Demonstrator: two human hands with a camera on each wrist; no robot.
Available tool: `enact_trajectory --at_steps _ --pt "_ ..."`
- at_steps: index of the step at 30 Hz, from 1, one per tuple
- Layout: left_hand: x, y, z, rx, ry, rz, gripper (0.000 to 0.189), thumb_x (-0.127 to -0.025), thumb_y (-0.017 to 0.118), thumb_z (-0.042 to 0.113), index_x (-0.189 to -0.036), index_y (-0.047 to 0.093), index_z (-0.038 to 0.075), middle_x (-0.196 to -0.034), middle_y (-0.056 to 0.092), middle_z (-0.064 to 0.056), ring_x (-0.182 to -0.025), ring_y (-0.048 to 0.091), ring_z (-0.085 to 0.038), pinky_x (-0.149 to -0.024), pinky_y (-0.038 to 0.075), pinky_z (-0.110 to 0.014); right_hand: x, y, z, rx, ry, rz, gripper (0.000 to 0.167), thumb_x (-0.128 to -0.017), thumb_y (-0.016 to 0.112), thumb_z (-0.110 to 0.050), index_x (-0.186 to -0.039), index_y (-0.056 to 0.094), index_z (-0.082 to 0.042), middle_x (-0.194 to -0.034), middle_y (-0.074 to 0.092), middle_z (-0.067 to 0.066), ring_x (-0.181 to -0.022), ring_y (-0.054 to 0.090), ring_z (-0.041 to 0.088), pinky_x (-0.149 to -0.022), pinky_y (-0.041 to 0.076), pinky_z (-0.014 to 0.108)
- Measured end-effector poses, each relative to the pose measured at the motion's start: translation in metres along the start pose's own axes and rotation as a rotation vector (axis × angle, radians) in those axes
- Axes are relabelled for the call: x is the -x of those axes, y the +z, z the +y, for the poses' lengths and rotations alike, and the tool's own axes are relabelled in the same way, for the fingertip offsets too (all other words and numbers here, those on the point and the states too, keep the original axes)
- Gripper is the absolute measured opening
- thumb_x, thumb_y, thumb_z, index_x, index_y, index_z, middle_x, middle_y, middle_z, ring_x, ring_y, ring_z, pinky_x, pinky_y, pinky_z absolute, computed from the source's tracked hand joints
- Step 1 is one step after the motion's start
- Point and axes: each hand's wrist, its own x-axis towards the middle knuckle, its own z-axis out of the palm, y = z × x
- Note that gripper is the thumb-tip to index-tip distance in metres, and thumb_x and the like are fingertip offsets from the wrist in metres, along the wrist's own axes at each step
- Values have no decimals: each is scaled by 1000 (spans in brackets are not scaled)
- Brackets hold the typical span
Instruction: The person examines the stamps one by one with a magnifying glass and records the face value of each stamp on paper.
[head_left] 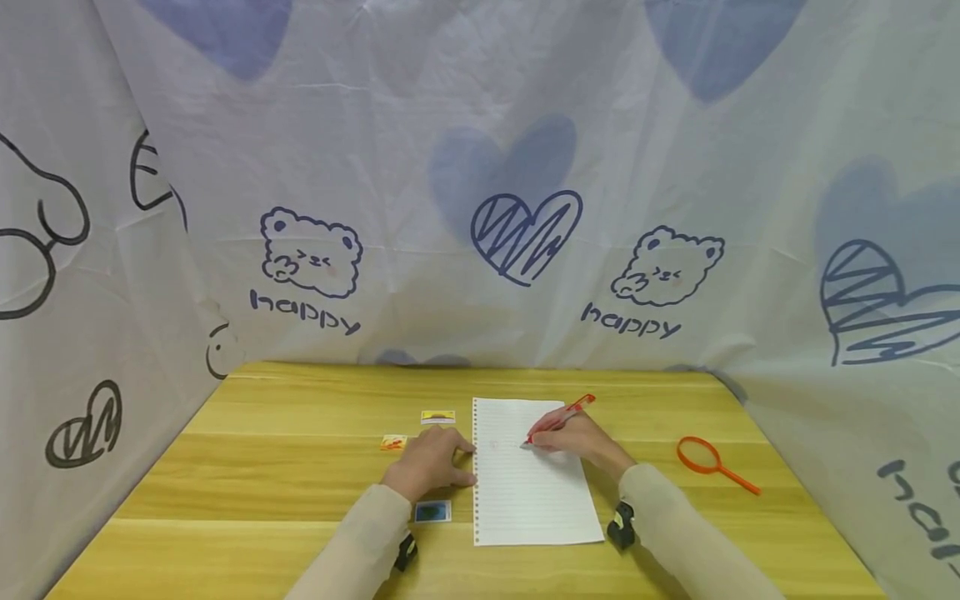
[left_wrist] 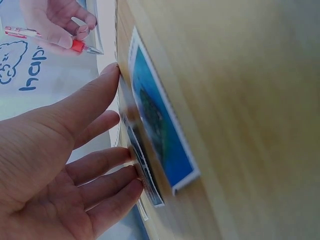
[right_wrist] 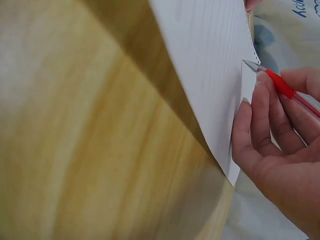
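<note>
A sheet of lined paper with punched holes down its left edge lies on the table. My right hand pinches a red pen, its tip at the paper's upper middle. A faint pinkish mark shows on the sheet left of the tip. My left hand, fingers loosely extended, rests by the paper's left edge, with the thumb at that edge. Just below this hand lies a blue stamp with a dark shape on it. A second, darker stamp lies by its fingertips in the left wrist view.
Above the left hand lie a yellow stamp and an orange-red stamp. An orange magnifying glass rests on the table's right side. A printed cloth hangs behind the wooden table.
</note>
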Motion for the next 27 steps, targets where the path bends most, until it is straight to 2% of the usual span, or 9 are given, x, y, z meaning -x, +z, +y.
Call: enact_trajectory --at_steps 14,27 --pt "-1 0 1 -17 0 -2 50 -80 89 32 -123 76 13 -128 73 -10 -83 49 -18 -70 38 -34 -1 0 -2 -4 -13 -4 18 -90 79 -18 -104 79 -7 -94 79 3 -78 66 9 -72 55 23" --pt "-2 1 0 -15 -2 -1 49 -81 89 32 -124 76 13 -128 73 -10 -80 46 -18 -66 34 -32 -5 3 0 38 -27 -15 15 -90 79 -20 -102 80 -10 -88 78 1 -75 64 9 -71 52 25"
